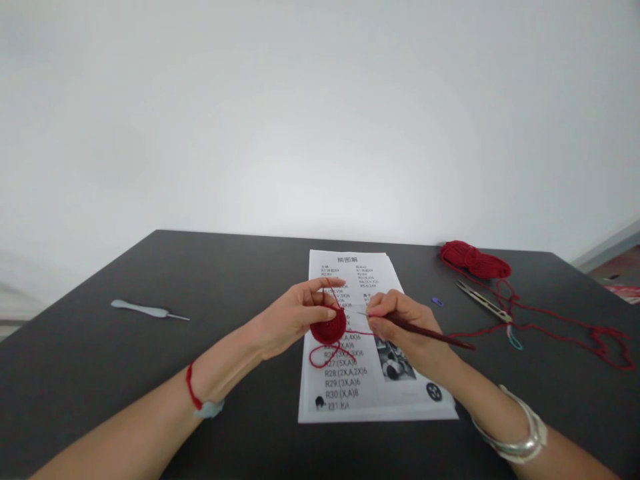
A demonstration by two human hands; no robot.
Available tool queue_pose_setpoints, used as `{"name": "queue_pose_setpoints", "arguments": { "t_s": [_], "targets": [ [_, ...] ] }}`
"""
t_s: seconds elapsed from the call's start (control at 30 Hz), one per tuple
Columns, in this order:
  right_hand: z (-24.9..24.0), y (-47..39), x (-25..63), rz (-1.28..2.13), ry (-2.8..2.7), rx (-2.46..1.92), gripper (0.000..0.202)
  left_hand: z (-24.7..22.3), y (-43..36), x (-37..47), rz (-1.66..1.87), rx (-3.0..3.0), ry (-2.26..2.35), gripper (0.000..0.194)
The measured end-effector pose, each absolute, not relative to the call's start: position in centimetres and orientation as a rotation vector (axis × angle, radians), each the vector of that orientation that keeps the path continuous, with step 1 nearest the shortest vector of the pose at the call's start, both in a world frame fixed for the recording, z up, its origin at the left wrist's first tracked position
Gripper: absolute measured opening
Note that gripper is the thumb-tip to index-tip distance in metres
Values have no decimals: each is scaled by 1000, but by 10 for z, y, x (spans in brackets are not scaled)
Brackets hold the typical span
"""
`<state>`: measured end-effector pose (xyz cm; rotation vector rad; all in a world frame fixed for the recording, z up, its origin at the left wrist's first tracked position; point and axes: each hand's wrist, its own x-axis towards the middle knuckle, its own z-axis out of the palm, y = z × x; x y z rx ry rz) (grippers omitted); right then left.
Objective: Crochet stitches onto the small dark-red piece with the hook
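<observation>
My left hand (295,310) pinches a small round red crochet piece (329,328) at its upper edge, and a strand of yarn rises by the index finger. A loose loop of red yarn (320,357) dangles below the piece. In my right hand (405,327) is a crochet hook with a dark reddish-brown handle (435,333), held like a pen. Its thin metal tip points left, a short gap away from the crochet piece. Both hands are over printed pattern sheets (345,400) with rows of text and a picture.
A second crochet hook (145,309) with a pale grey handle lies at the left. To the right are a red yarn skein (475,260), yarn snips (484,301) with a teal cord, a small purple stitch marker (437,301) and trailing yarn (565,327). A white wall stands behind the dark table (240,267).
</observation>
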<state>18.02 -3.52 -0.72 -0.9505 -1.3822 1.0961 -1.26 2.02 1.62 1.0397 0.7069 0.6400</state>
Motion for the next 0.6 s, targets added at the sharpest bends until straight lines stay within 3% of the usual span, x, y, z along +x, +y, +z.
{"name": "queue_pose_setpoints", "arguments": {
  "t_s": [0.37, 0.6],
  "targets": [
    [-8, -29, 193, 1430, -1308, -767, 17, 16, 26, -22, 475, 1141, 614, 40],
    [-10, -29, 168, 1636, -915, -653, 17, 11, 8, -3, 869, 1300, 775, 38]
  ]
}}
